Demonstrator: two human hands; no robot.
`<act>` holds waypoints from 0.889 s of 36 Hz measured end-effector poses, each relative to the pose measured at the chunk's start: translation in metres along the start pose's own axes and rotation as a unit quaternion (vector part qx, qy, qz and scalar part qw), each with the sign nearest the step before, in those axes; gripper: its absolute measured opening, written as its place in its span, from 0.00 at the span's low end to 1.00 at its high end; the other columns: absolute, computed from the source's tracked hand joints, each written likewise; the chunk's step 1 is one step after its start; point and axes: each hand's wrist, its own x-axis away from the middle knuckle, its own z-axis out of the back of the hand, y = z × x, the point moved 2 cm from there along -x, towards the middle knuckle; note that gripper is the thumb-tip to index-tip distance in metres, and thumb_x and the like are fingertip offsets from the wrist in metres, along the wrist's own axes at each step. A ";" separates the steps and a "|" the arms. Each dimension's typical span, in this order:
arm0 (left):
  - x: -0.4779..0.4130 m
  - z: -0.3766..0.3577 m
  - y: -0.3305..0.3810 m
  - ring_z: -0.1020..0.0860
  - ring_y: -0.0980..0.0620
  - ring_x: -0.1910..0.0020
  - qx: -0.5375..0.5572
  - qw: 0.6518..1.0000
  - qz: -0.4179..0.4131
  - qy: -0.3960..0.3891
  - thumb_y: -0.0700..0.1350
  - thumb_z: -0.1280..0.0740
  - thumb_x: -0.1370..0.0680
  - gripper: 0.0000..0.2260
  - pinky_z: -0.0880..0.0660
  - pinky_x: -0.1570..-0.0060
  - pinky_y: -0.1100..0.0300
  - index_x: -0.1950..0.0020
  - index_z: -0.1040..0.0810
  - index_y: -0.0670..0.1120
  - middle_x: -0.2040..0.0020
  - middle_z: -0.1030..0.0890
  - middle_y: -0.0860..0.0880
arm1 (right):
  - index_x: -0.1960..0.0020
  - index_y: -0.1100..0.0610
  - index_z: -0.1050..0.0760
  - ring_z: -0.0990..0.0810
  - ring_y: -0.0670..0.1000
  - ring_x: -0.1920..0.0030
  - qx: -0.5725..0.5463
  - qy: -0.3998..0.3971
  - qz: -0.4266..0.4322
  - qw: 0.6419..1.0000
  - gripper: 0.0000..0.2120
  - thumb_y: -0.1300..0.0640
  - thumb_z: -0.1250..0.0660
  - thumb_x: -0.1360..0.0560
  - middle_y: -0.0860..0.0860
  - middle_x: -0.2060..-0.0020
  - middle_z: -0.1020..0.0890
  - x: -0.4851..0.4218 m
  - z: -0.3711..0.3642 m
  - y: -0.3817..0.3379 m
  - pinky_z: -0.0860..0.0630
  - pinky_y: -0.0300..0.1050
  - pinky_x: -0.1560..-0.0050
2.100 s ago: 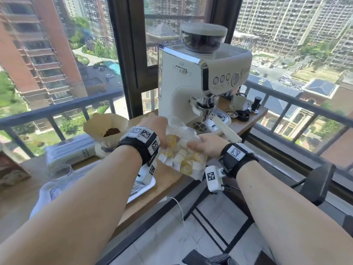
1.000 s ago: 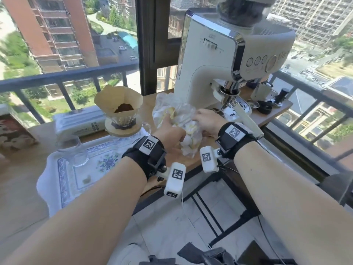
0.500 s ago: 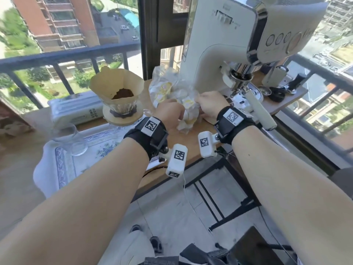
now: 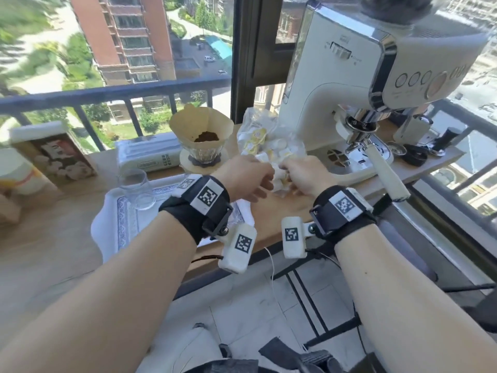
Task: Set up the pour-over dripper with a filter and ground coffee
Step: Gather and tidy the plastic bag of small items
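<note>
Sunlit wooden worktop (image 4: 53,238) beside tall windows (image 4: 188,57) with a dark railing (image 4: 107,94). Brick apartment towers (image 4: 121,36) stand outside, and a pale tiled floor (image 4: 255,305) lies below.

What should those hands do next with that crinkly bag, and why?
Probably set the bag down beside the espresso machine: both the left hand and right hand grip it, while the dripper already holds a paper filter and ground coffee.

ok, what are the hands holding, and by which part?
Left hand and right hand both grip the crumpled clear plastic bag of small packets by its near end.
</note>
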 end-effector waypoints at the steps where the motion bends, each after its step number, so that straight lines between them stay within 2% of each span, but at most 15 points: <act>1: 0.009 0.005 -0.001 0.16 0.44 0.58 -0.016 1.000 -0.019 -0.011 0.44 0.36 0.18 0.11 0.20 0.59 0.55 0.47 0.18 0.37 0.55 0.13 0.43 | 0.64 0.56 0.27 0.26 0.54 0.71 -0.001 -0.015 -0.011 1.000 0.12 0.53 0.35 0.24 0.53 0.70 0.24 0.007 -0.002 0.005 0.30 0.46 0.67; 5: 0.041 0.027 -0.019 0.19 0.47 0.69 -0.072 0.996 -0.054 -0.019 0.49 0.35 0.17 0.16 0.26 0.70 0.59 0.59 0.19 0.40 0.68 0.17 0.46 | 0.62 0.52 0.28 0.27 0.51 0.75 0.013 -0.048 -0.065 0.997 0.13 0.49 0.39 0.21 0.52 0.69 0.24 0.034 -0.009 0.030 0.31 0.40 0.73; 8: 0.057 0.055 -0.040 0.26 0.49 0.76 -0.096 0.994 -0.055 0.013 0.53 0.33 0.19 0.19 0.32 0.74 0.60 0.66 0.24 0.43 0.75 0.24 0.48 | 0.55 0.50 0.30 0.23 0.52 0.74 0.006 -0.022 -0.097 0.995 0.05 0.50 0.38 0.22 0.53 0.67 0.22 0.069 -0.012 0.044 0.29 0.40 0.75; 9: 0.060 0.066 -0.047 0.29 0.49 0.77 -0.089 0.994 -0.048 0.030 0.53 0.33 0.20 0.19 0.34 0.75 0.60 0.66 0.26 0.44 0.76 0.27 0.49 | 0.52 0.52 0.30 0.21 0.53 0.74 0.007 -0.011 -0.097 0.995 0.06 0.49 0.37 0.22 0.53 0.67 0.21 0.079 -0.013 0.046 0.27 0.42 0.76; 11: 0.065 0.088 -0.059 0.31 0.49 0.76 -0.081 0.993 -0.030 0.078 0.53 0.33 0.20 0.17 0.35 0.74 0.60 0.65 0.26 0.44 0.74 0.29 0.49 | 0.55 0.57 0.30 0.16 0.55 0.71 0.042 0.011 -0.096 0.994 0.11 0.50 0.36 0.21 0.54 0.67 0.21 0.096 -0.013 0.047 0.19 0.49 0.71; 13: 0.073 0.111 -0.070 0.29 0.47 0.71 -0.115 0.983 -0.028 0.142 0.54 0.34 0.20 0.17 0.34 0.68 0.58 0.63 0.23 0.43 0.71 0.27 0.48 | 0.58 0.58 0.30 0.15 0.61 0.63 0.092 0.048 -0.098 0.990 0.12 0.51 0.36 0.21 0.55 0.65 0.23 0.114 -0.015 0.044 0.18 0.55 0.60; 16: 0.090 0.139 -0.087 0.29 0.47 0.71 -0.189 0.959 -0.023 0.211 0.57 0.35 0.20 0.23 0.36 0.69 0.57 0.70 0.27 0.44 0.73 0.27 0.48 | 0.58 0.58 0.29 0.16 0.61 0.58 0.091 0.098 -0.108 0.985 0.11 0.52 0.37 0.21 0.57 0.62 0.22 0.141 -0.014 0.043 0.17 0.52 0.60; 18: 0.101 0.155 -0.098 0.25 0.44 0.66 -0.211 0.953 0.004 0.216 0.58 0.35 0.20 0.23 0.34 0.66 0.55 0.63 0.22 0.40 0.67 0.22 0.44 | 0.55 0.61 0.25 0.15 0.64 0.52 0.073 0.128 -0.117 0.982 0.10 0.54 0.35 0.21 0.63 0.55 0.17 0.159 -0.013 0.043 0.16 0.58 0.51; 20: 0.112 0.168 -0.106 0.22 0.42 0.59 -0.226 0.952 0.032 0.202 0.55 0.37 0.19 0.19 0.31 0.62 0.54 0.52 0.20 0.38 0.57 0.19 0.41 | 0.57 0.66 0.23 0.16 0.66 0.51 0.070 0.155 -0.108 0.980 0.14 0.55 0.36 0.21 0.66 0.54 0.16 0.180 -0.011 0.039 0.18 0.64 0.46; 22: 0.122 0.176 -0.108 0.22 0.42 0.59 -0.224 0.956 0.035 0.187 0.52 0.37 0.19 0.16 0.30 0.61 0.55 0.49 0.21 0.39 0.56 0.20 0.42 | 0.56 0.72 0.21 0.17 0.69 0.52 0.075 0.173 -0.090 0.978 0.17 0.57 0.38 0.22 0.69 0.56 0.17 0.198 -0.007 0.031 0.20 0.67 0.46; 23: 0.124 0.178 -0.107 0.23 0.43 0.60 -0.224 0.958 0.027 0.177 0.51 0.37 0.19 0.16 0.30 0.62 0.55 0.52 0.20 0.38 0.57 0.20 0.42 | 0.55 0.73 0.22 0.17 0.69 0.52 0.082 0.180 -0.082 0.977 0.16 0.58 0.37 0.22 0.69 0.57 0.17 0.202 -0.005 0.027 0.20 0.67 0.46; 25: 0.133 0.184 -0.098 0.26 0.44 0.66 -0.223 0.960 0.000 0.171 0.48 0.36 0.20 0.14 0.33 0.65 0.56 0.60 0.22 0.40 0.62 0.21 0.42 | 0.53 0.73 0.21 0.17 0.70 0.52 0.085 0.206 -0.069 0.972 0.15 0.59 0.37 0.24 0.69 0.59 0.17 0.215 0.002 0.015 0.19 0.66 0.47; 27: 0.143 0.192 -0.086 0.28 0.45 0.69 -0.223 0.959 -0.021 0.174 0.45 0.35 0.21 0.13 0.35 0.67 0.57 0.64 0.25 0.41 0.66 0.24 0.44 | 0.53 0.72 0.21 0.17 0.70 0.52 0.077 0.229 -0.054 0.969 0.14 0.60 0.36 0.24 0.70 0.56 0.17 0.226 0.008 0.000 0.19 0.66 0.48; 29: 0.156 0.200 -0.070 0.29 0.46 0.69 -0.243 0.952 -0.041 0.181 0.43 0.33 0.22 0.12 0.36 0.69 0.58 0.65 0.25 0.41 0.67 0.25 0.45 | 0.53 0.72 0.20 0.17 0.70 0.52 0.074 0.250 -0.042 0.965 0.14 0.60 0.36 0.25 0.69 0.56 0.16 0.238 0.014 -0.017 0.18 0.66 0.48; 32: 0.171 0.208 -0.054 0.29 0.45 0.68 -0.267 0.943 -0.062 0.187 0.40 0.32 0.23 0.10 0.36 0.69 0.58 0.65 0.24 0.41 0.67 0.25 0.44 | 0.54 0.73 0.21 0.16 0.70 0.54 0.066 0.267 -0.031 0.961 0.14 0.61 0.36 0.25 0.67 0.62 0.17 0.249 0.019 -0.033 0.18 0.66 0.50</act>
